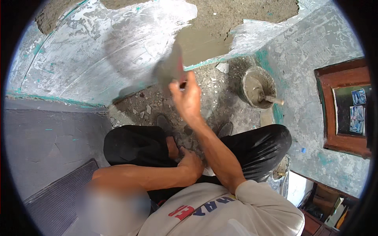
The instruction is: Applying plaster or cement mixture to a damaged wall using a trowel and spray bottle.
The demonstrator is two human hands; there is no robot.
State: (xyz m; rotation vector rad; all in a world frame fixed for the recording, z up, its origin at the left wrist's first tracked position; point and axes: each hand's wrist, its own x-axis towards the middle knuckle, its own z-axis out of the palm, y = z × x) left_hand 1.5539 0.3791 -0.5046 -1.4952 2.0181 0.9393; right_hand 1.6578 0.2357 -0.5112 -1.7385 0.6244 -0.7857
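My right hand (187,99) is closed around the handle of a plastering trowel (172,66). Motion blurs the trowel's grey blade, and a streak of red shows along it. It is up against the lower wall, at the left edge of a smooth, damp-looking mortar patch (206,45). Between my knees, below the right forearm, hangs my left hand (192,163). One of its fingers stretches out, the others are partly hidden, and I see nothing held in it. A round bucket (258,87) of grey mortar stands to the right with a handled tool (273,100) in it.
Rough exposed mortar (220,13) breaks up the scraped, white-streaked wall (94,47). Rubble (147,108) litters the floor along its foot. A second container (280,169) sits beside my right knee. The right wall has a reddish wooden frame (328,118); a ribbed dark panel (59,202) lies at left.
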